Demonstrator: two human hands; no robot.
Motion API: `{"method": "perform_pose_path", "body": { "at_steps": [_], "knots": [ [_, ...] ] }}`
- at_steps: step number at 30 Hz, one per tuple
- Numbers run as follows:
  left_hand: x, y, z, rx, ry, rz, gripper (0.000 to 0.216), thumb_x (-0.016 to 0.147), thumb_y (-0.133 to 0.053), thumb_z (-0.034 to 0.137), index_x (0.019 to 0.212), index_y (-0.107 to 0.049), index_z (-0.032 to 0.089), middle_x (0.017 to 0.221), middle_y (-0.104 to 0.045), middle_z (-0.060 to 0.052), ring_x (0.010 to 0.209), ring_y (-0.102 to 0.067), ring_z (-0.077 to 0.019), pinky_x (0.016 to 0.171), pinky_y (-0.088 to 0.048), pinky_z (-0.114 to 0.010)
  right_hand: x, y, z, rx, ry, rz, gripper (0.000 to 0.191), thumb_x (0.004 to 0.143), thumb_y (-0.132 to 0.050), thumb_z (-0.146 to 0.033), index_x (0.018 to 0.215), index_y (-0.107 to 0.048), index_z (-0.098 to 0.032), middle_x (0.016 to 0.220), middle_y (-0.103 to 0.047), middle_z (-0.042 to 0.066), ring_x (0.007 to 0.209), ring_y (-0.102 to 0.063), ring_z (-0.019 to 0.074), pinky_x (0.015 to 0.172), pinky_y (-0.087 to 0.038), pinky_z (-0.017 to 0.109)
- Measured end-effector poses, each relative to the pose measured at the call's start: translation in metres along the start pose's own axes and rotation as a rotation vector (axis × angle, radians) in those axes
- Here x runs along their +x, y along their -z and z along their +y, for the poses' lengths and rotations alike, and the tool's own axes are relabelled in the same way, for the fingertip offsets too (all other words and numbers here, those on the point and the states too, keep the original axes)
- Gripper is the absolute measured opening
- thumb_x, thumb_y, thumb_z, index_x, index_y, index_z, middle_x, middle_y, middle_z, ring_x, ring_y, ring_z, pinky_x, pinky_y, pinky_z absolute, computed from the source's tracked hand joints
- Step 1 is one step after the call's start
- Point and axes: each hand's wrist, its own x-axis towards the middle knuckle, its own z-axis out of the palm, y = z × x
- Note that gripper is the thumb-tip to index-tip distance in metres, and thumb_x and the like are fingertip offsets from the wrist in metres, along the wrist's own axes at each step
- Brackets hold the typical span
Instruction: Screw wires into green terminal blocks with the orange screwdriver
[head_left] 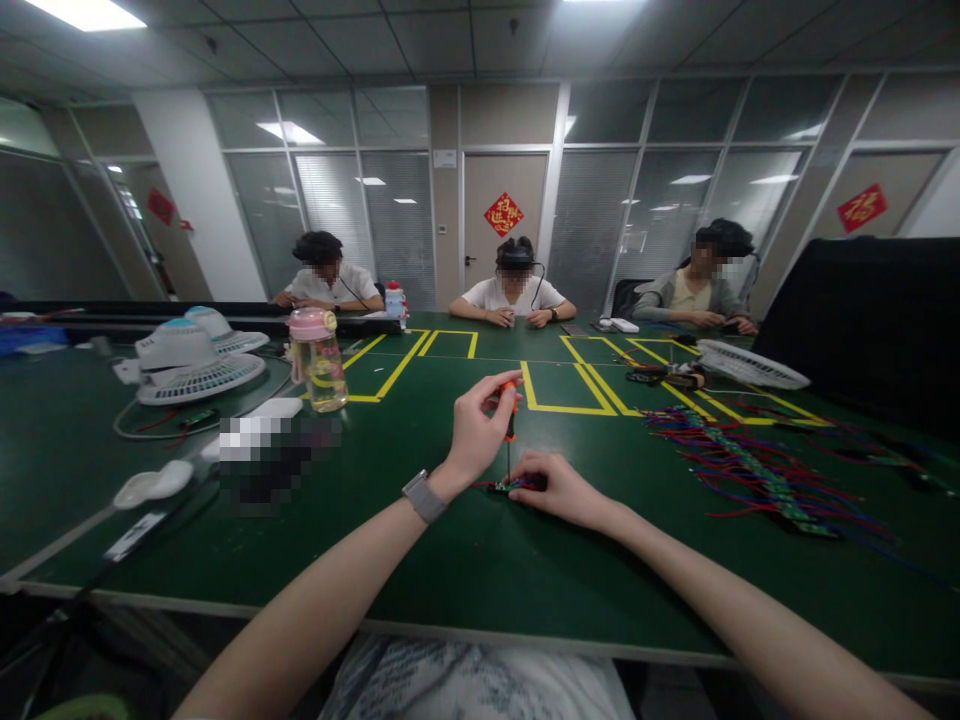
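**Q:** What sits at the centre of the view?

**A:** A small circuit board (508,487) lies flat on a dark green table (465,570), with short red wires trailing from it. A slim screwdriver (511,412) with an orange handle stands upright, its tip on the board.

**Q:** What are the hands doing?

**A:** The left hand (474,435), with a watch on its wrist, pinches the screwdriver's handle between thumb and fingertips. The right hand (562,488) rests on the table with its fingers curled down onto the board's right end, pinning it.

**Q:** How would the board handle?

**A:** It looks light, stiff and fragile, and likely to slide on the smooth top unless it is held down. The bare edges seem the safest grip, away from the parts and the thin wires. The screwdriver looks light and easy to tip.

**Q:** How much room is there around it?

**A:** There is open tabletop on every side of the board, and the near edge is well back towards the body. A tangle of loose wires (750,465) lies well apart to the right. A water bottle (319,360) and desk fans (191,365) stand to the left. Yellow tape lines (562,408) are just beyond the hands. Three people (514,295) sit at the far side.
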Motion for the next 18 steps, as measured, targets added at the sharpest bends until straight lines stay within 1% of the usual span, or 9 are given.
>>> {"method": "perform_pose_path", "body": {
  "at_steps": [4,6,8,11,14,16,18],
  "knots": [
    [-0.0005,0.0004,0.0030,0.092,-0.069,0.010,0.014,0.085,-0.065,0.024,0.097,-0.072,0.020,0.093,-0.067,-0.005,0.086,-0.064,-0.0153,0.068,-0.051,-0.022,-0.0001,-0.0003,0.0005,0.011,-0.009,-0.001,0.013,0.079,-0.071,-0.020,0.090,-0.075,-0.017,0.080,-0.066,0.003,0.069,-0.058,0.0147,0.065,-0.045,0.026],
    [-0.0013,0.0006,0.0042,0.117,-0.100,0.023,0.011,0.085,-0.065,0.026,0.092,-0.073,0.020,0.090,-0.062,-0.004,0.084,-0.061,-0.0142,0.068,-0.050,-0.022,0.0000,-0.0008,0.0009,0.014,-0.010,0.001,0.012,0.079,-0.071,-0.020,0.090,-0.075,-0.016,0.080,-0.066,0.003,0.070,-0.058,0.0148,0.065,-0.045,0.026],
    [-0.0022,0.0004,0.0042,0.123,-0.100,0.021,0.017,0.090,-0.059,0.027,0.094,-0.074,0.021,0.094,-0.059,-0.005,0.085,-0.060,-0.0136,0.072,-0.051,-0.022,0.0002,-0.0013,0.0017,0.009,-0.009,0.005,0.012,0.078,-0.071,-0.020,0.089,-0.075,-0.016,0.079,-0.065,0.003,0.069,-0.057,0.0146,0.064,-0.044,0.026],
    [-0.0029,-0.0009,0.0020,0.065,-0.071,-0.029,0.027,0.096,-0.047,0.024,0.108,-0.071,0.022,0.107,-0.060,-0.007,0.093,-0.062,-0.0143,0.077,-0.052,-0.024,0.0003,-0.0016,0.0027,0.002,-0.001,0.009,0.012,0.078,-0.071,-0.019,0.089,-0.075,-0.016,0.078,-0.064,0.002,0.067,-0.057,0.0141,0.063,-0.044,0.026],
    [-0.0030,-0.0025,-0.0001,-0.050,-0.025,-0.080,0.029,0.096,-0.047,0.024,0.118,-0.065,0.021,0.110,-0.064,-0.007,0.090,-0.065,-0.0149,0.074,-0.055,-0.025,-0.0001,-0.0012,0.0029,0.008,0.004,0.007,0.012,0.078,-0.071,-0.019,0.089,-0.075,-0.017,0.078,-0.064,0.002,0.067,-0.057,0.0139,0.063,-0.044,0.025],
    [-0.0031,-0.0028,0.0006,-0.045,-0.018,-0.077,0.027,0.093,-0.053,0.025,0.116,-0.066,0.020,0.105,-0.066,-0.006,0.086,-0.065,-0.0149,0.070,-0.054,-0.024,-0.0003,-0.0009,0.0026,0.011,0.005,0.004,0.012,0.078,-0.071,-0.019,0.089,-0.075,-0.017,0.078,-0.064,0.002,0.068,-0.057,0.0140,0.063,-0.044,0.025],
    [-0.0033,-0.0023,0.0032,0.034,-0.057,-0.046,0.020,0.089,-0.060,0.025,0.106,-0.070,0.021,0.098,-0.065,-0.005,0.085,-0.063,-0.0147,0.070,-0.052,-0.024,-0.0003,-0.0008,0.0020,0.011,0.004,0.009,0.011,0.078,-0.071,-0.019,0.088,-0.075,-0.017,0.077,-0.063,0.002,0.067,-0.057,0.0141,0.063,-0.044,0.025]
  ]
}}
